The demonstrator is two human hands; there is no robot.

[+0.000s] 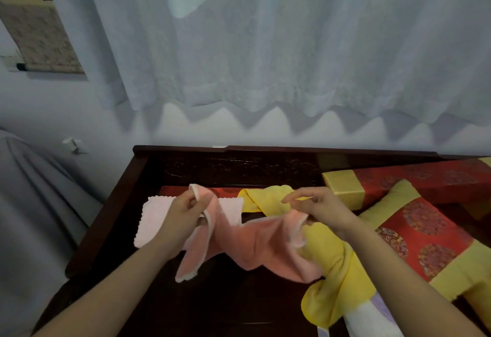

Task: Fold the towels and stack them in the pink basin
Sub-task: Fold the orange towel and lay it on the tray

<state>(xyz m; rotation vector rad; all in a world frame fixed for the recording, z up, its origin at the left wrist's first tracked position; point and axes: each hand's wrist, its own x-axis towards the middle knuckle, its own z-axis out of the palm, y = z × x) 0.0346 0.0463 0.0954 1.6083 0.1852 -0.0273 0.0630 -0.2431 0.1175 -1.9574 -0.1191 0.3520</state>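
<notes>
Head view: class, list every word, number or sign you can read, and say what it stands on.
"鐘": black brush character on the hanging scroll at upper left.
A second character above it is cut off by the frame edge, unreadable.
The cushions carry round patterns only; no readable text elsewhere.

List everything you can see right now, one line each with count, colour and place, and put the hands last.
salmon towel: 1, salmon pink with pale edging, held up between both hands over the bench
pale pink towel: 1, light pink, lying flat at the left of the bench, behind the left hand
yellow towel: 1, yellow, crumpled, trailing from the back of the bench down to the right
white cloth: 1, white with lilac, under the yellow towel's near end
wooden bench: 1, dark wood, centre
cushions: 2, red and gold, right
curtain: 1, white, behind
wall scroll: 1, beige, upper left
pink basin: none in view
left hand: gripping the salmon towel's left edge
right hand: pinching its right edge
</notes>
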